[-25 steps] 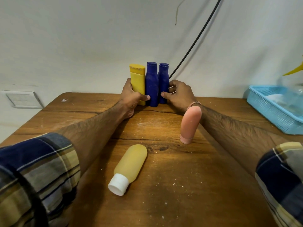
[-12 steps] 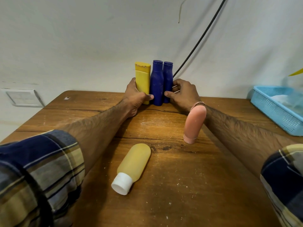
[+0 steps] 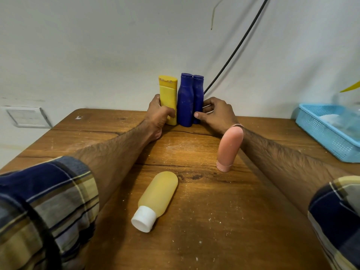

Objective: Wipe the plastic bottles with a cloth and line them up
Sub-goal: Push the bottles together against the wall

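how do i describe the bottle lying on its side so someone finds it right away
Look at the wooden table, at its near middle. There lies the translucent yellow bottle, its white cap toward the camera. Unlike the pink bottle standing cap-down to its right, it is tipped flat.

Plain home room: worn wooden table (image 3: 214, 240), white wall (image 3: 97, 45), switch plate (image 3: 27, 116), blue basket (image 3: 319, 133).

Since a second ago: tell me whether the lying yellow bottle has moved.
No. The lying yellow bottle sits beside the same dark knot in the wood as before.
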Demonstrator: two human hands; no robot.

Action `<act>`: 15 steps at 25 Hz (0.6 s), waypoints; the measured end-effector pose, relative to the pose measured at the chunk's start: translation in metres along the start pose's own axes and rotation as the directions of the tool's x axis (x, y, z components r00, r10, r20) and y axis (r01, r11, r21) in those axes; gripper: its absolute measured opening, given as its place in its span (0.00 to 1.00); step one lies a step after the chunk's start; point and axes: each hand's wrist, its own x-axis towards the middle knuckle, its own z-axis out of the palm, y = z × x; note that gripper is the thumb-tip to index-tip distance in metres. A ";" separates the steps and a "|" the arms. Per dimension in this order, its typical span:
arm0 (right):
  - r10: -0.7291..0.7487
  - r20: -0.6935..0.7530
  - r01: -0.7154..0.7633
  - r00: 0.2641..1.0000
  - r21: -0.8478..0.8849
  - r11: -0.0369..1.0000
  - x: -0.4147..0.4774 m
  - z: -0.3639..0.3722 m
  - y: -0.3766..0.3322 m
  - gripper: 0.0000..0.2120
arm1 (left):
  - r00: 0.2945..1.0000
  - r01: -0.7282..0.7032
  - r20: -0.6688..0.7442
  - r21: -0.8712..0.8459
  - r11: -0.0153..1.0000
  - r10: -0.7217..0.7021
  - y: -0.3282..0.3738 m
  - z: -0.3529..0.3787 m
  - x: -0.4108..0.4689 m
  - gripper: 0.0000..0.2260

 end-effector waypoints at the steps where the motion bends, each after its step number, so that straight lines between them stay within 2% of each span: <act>1: 0.009 0.005 -0.009 1.000 -0.001 1.000 -0.001 -0.001 0.001 0.23 | 1.000 0.003 -0.003 0.007 1.000 -0.003 0.000 0.001 -0.001 0.29; 9: 0.077 0.031 -0.078 0.997 0.035 0.996 -0.006 -0.005 0.006 0.24 | 1.000 -0.003 0.001 0.120 0.993 0.003 0.001 0.002 -0.001 0.30; 15: 0.136 0.037 -0.141 0.990 0.245 0.959 -0.030 -0.024 0.020 0.23 | 1.000 0.014 0.000 0.140 0.990 -0.015 0.004 0.002 -0.003 0.31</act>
